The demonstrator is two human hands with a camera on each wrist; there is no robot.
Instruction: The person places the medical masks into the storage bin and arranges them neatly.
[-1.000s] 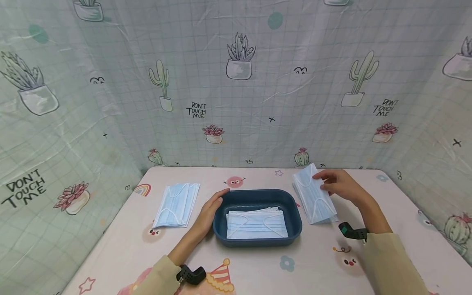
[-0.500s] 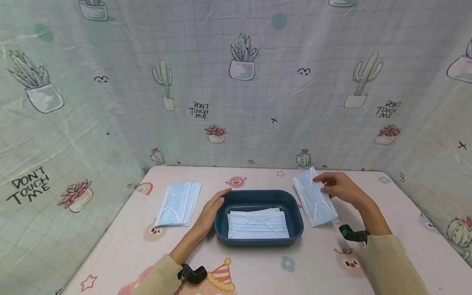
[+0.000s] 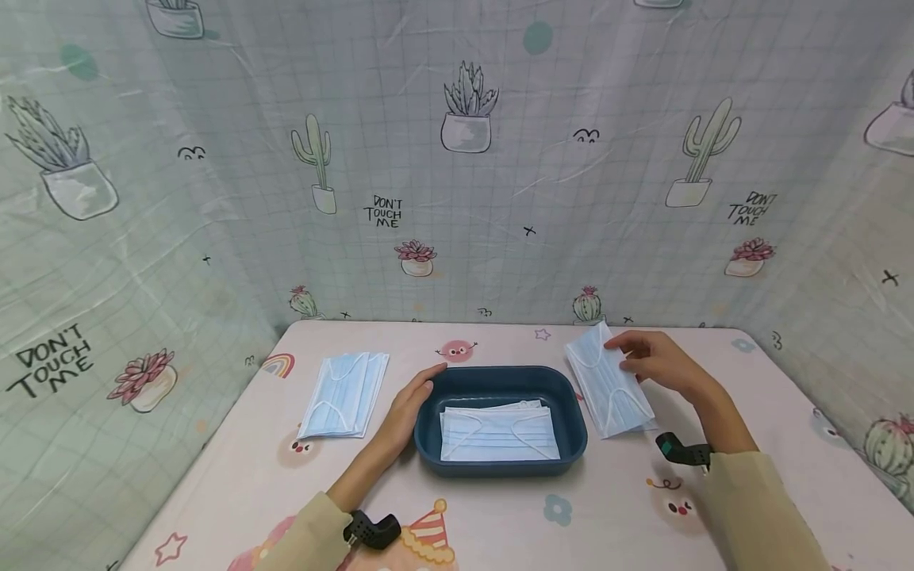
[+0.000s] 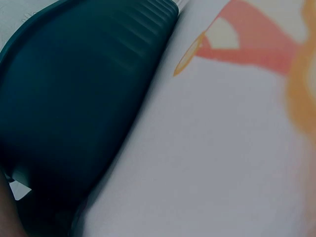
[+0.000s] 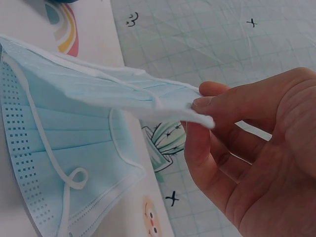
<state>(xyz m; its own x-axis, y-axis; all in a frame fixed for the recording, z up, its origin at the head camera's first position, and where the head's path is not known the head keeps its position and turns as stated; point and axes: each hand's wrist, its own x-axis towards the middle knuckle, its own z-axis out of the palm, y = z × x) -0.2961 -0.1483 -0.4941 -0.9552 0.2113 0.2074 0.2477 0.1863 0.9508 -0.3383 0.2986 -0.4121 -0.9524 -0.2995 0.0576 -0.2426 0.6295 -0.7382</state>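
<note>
Blue pleated masks lie in three places on the table (image 3: pixel 236 476), and by the look of it the sorting is partway through: a small stack of masks (image 3: pixel 344 394) waits near the left edge, at least two masks (image 3: pixel 498 433) already sit flat inside the dark blue tray (image 3: pixel 571 428) at the middle, and another pile (image 3: pixel 621 412) lies just right of the tray, so both outer stacks seem left to move. The left hand (image 3: pixel 408 409) rests with straight, relaxed fingers against the tray's left rim, holding nothing. Toward the right edge, the right hand (image 3: pixel 657 361) pinches the top mask (image 5: pixel 113 89) by its far end between thumb and fingertips (image 5: pixel 205 103), that end raised off the pile while the rest drapes onto the masks beneath, well short of the tray.
</note>
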